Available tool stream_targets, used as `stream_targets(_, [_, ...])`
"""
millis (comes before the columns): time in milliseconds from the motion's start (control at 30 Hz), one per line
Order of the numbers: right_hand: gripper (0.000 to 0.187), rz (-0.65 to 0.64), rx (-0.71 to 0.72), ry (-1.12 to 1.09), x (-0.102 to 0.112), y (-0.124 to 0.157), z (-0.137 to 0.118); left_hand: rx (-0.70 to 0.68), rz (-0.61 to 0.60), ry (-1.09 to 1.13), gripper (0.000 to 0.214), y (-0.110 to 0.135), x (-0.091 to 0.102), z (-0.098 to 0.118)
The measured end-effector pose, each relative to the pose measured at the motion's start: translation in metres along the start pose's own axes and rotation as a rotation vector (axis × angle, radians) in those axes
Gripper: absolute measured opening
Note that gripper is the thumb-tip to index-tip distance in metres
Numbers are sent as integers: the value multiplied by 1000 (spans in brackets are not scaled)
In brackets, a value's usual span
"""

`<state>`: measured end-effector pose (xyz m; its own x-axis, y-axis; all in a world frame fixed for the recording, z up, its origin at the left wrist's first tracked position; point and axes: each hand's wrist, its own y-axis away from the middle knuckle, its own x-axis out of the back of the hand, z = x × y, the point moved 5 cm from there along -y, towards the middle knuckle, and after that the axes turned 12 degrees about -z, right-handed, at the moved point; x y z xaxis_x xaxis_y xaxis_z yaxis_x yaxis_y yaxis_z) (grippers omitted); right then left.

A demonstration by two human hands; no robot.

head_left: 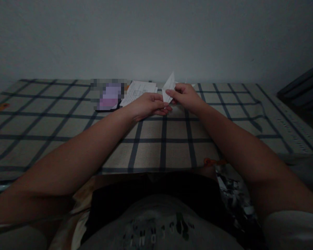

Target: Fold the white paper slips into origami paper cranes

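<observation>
Between my two hands, above the table, is a folded sheet of white paper (169, 84) with a pointed tip sticking upward. My left hand (152, 103) pinches its lower corner between thumb and fingers. My right hand (185, 94) grips the paper's right side, thumb on the near face. More white paper edges show behind the right hand; whether they belong to the same piece I cannot tell. Just left of the folded paper lies a stack of printed sheets (139, 89), partly covered by my left hand.
A phone (110, 97) with a lit purplish screen, partly pixelated, stands or lies left of the sheets. A checked cloth (151, 146) covers the table, its near edge close to my lap. A pale wall (156, 38) rises behind. A dark slatted object (302, 90) is at far right.
</observation>
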<state>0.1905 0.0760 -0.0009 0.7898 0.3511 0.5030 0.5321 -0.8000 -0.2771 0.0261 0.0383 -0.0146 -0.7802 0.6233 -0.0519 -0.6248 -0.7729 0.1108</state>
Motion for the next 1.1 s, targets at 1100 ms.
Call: stream_targets(1100, [38,-41,27,-81,-2,-1,0,-31,-31,30,16,-3,-2,0])
